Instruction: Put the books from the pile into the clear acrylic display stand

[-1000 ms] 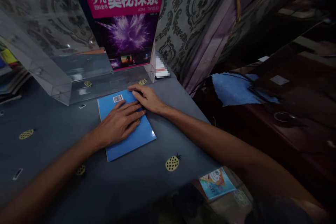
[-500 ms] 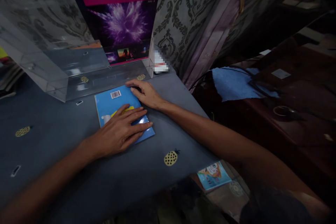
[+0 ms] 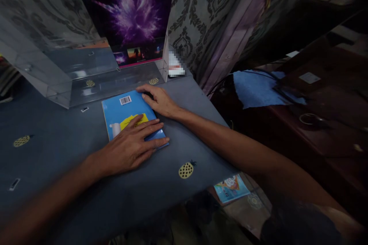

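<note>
A blue book (image 3: 115, 106) with a barcode and a yellow patch lies flat on the grey table cover (image 3: 57, 153). Across its lower part rests my left hand (image 3: 132, 145), palm down with the fingers stretched out; it hides that part of the cover. My right hand (image 3: 159, 101) touches the book's upper right corner with its fingertips, thumb and index finger apart. Behind the book stands a clear acrylic stand (image 3: 60, 88) with a large purple and pink book (image 3: 135, 19) in it.
Dark stacked items (image 3: 8, 80) sit at the left edge. A patterned curtain (image 3: 198, 15) hangs behind the table. Beyond the table's right edge are a blue cloth (image 3: 253, 90) and cables on a dark red surface. Below the front edge lies a colourful booklet (image 3: 231, 189).
My left hand has slid slightly down the blue book, showing more of the yellow patch. My right hand stays at the upper corner. The view has tilted down a little.
</note>
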Demonstrator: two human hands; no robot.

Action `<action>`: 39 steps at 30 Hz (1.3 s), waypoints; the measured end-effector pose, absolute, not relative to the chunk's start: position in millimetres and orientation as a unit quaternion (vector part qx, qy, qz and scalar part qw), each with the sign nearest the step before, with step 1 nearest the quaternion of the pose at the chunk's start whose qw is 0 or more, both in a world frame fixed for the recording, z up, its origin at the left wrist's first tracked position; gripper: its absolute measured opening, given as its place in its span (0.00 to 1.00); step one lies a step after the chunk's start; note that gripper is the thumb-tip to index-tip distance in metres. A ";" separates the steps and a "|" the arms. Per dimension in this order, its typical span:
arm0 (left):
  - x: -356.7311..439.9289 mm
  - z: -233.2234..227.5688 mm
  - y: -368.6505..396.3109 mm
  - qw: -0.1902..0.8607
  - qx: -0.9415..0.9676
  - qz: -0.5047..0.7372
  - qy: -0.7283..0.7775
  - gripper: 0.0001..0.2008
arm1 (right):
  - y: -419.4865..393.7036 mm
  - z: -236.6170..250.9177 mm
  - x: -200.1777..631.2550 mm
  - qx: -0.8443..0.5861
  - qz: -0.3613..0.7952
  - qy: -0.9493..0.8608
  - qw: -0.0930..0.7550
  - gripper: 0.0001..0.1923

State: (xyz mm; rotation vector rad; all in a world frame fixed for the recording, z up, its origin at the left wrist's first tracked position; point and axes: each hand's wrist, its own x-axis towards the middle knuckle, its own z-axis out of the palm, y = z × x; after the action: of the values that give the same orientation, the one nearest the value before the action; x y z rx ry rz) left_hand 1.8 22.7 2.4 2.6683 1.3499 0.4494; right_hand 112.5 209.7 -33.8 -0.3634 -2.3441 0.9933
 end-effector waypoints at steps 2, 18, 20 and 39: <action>1.9 2.2 22.6 0.063 0.880 0.148 0.448 0.20 | 208.7 -34.2 113.2 -0.135 0.353 -0.883 0.277 0.17; -30.3 -12.5 34.7 0.003 0.803 0.235 0.548 0.18 | 189.4 -42.8 117.7 -0.150 0.275 -0.919 0.237 0.19; -28.9 -14.4 34.6 -0.001 0.801 0.237 0.550 0.17 | 181.4 -42.8 125.3 -0.155 0.263 -0.922 0.237 0.19; -30.2 -23.9 35.1 0.017 0.791 0.254 0.556 0.18 | 57.4 -17.6 186.8 -0.003 0.205 -0.960 0.192 0.27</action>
State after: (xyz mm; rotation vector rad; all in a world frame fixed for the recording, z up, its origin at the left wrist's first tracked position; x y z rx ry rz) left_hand -30.2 35.1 -23.9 2.4595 1.7278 0.7887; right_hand 186.8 57.4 -17.6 -0.0093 -2.6936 0.5749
